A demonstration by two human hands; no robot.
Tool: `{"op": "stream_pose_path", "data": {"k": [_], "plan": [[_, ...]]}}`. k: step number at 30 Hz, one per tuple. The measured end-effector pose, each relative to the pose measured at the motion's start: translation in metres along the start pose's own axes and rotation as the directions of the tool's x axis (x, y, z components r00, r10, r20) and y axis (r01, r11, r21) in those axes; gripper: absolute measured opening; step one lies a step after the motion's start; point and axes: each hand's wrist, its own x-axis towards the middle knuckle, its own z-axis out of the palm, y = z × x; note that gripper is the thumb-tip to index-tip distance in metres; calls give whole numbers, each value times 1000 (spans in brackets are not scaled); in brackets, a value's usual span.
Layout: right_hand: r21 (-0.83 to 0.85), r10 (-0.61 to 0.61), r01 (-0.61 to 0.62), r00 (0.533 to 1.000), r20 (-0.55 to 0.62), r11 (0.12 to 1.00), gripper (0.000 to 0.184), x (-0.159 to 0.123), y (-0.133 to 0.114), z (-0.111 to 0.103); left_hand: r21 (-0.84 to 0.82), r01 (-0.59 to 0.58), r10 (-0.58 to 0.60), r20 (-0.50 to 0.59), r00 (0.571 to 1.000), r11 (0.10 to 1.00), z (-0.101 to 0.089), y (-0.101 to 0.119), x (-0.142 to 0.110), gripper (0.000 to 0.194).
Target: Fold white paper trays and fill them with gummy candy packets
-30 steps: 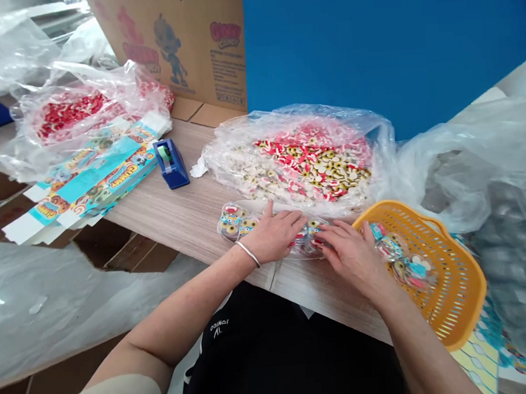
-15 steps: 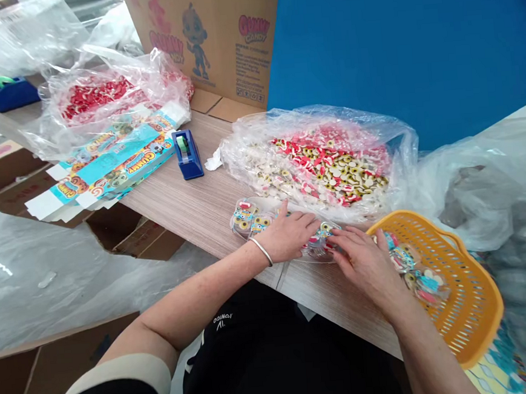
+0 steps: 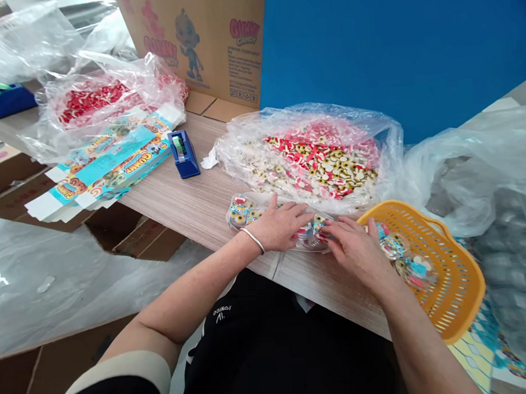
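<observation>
Left hand (image 3: pixel 278 225) stays on the clear tray (image 3: pixel 310 243); right hand (image 3: pixel 352 252) too.

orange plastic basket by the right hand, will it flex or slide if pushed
Probably light and a little flexible: the orange plastic basket has thin, perforated walls. With only a few clear gummy packs inside, it would likely slide easily when pushed, and the packs may shift around.

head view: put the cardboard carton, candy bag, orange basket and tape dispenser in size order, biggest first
1. Unsure between these two: the cardboard carton, which runs out of frame, and the clear bag of gummy candy
2. The orange basket, though it sits nearer the camera
3. The blue tape dispenser
</observation>
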Motion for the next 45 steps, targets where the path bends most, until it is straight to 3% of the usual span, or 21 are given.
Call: {"op": "stream_pose_path", "data": {"k": [22,31,39,45], "plan": [[-325,-140,178,981,137,929,41,6,-17,-10,-141,-45,26,-128,991,989,11,-13,-6,51],[-432,7,64,987,160,900,30,21,-42,-16,-171,-40,18,-128,992,985,10,-12,-8,49],[-394,-25,87,987,160,915,27,20,-36,-16,-167,-38,16,-132,991,985,10,-11,-9,49],[-399,21,57,981,190,915,28,24,-42,-19,-156,-42,20,-140,990,987,11,-11,-9,50]]}}
